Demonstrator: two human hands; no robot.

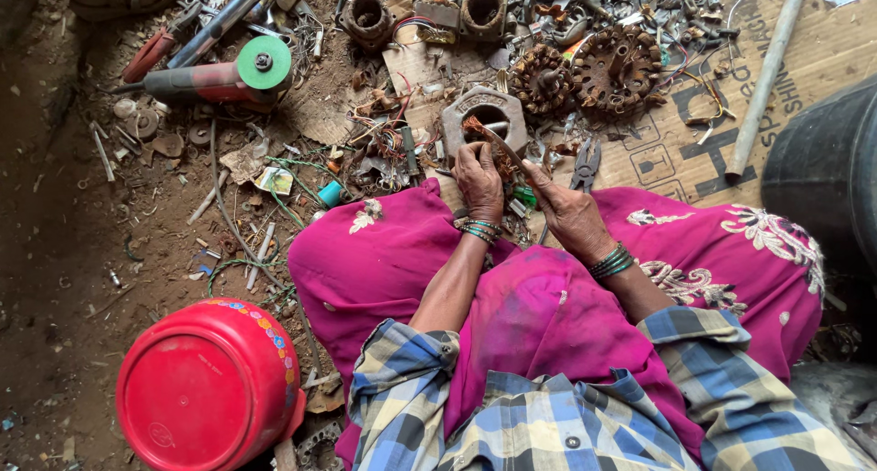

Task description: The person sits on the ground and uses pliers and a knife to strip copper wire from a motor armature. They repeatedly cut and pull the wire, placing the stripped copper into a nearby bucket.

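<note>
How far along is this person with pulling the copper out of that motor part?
Done: two stripped metal shells lie beyond. In hand: the left hand steadies the motor part while the right hand works a blade into it. Left: two copper-wound cores.

Motor stator [484, 116] before both hands, grinder [219, 78] far left

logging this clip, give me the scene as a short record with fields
setting: dirt floor strewn with metal scrap and cardboard
left hand: resting on the motor stator
right hand: holding a blade into the stator's copper windings
nearby: angle grinder, pliers, red pot, wound rotors
</note>
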